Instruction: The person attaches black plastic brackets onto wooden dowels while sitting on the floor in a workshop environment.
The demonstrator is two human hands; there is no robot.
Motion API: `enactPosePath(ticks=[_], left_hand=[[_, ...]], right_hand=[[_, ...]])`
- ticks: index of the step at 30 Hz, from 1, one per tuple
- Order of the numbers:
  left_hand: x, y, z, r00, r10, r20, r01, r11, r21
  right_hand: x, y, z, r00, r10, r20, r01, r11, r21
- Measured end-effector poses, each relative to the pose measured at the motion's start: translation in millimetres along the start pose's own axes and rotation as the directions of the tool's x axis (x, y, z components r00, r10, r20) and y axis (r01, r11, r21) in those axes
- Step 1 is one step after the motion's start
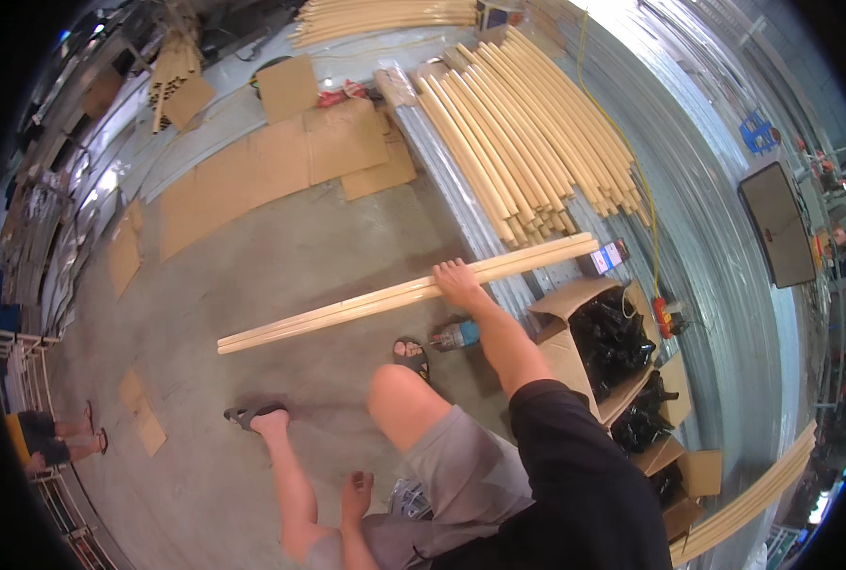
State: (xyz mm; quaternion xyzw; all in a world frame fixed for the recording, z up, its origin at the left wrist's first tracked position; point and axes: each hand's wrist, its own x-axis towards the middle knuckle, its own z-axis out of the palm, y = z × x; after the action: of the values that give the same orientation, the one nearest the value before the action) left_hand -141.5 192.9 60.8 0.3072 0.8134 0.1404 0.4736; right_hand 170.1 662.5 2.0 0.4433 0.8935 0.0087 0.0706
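Fingers of the right hand are gripping 2 long pale-yellow tubes, which are lying side by side and slanting across the view, their right ends reaching near a larger stack of yellow tubes. Between the legs, the left hand is hanging with its fingers partly curled; whether it is holding anything, I cannot tell. Below the gripped pair, a teal power drill is sitting beside the right foot, and an open cardboard box is holding black parts.
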Motion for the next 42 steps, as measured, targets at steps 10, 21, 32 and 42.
enactPosePath(ticks=[10,21,32,42], left_hand=[[36,-12,-16,0.996,-0.022,0.084,0.012,0.993,0.121],[46,181,-80,0.809,0.562,-0.174,-0.342,0.69,0.637],[-117,309,-31,0.608,0.781,-0.147,-0.516,0.529,0.673],[-169,210,64,0.84,0.541,0.052,-0.36,0.482,0.799]], right_hand=[[5,-6,26,0.992,0.117,-0.037,-0.119,0.989,-0.084],[-49,-64,-183,0.981,0.067,-0.181,-0.043,0.99,0.132],[-254,-71,-317,0.737,-0.124,-0.665,0.445,0.83,0.338],[-600,30,-42,0.324,0.946,-0.015,-0.512,0.188,0.838]])
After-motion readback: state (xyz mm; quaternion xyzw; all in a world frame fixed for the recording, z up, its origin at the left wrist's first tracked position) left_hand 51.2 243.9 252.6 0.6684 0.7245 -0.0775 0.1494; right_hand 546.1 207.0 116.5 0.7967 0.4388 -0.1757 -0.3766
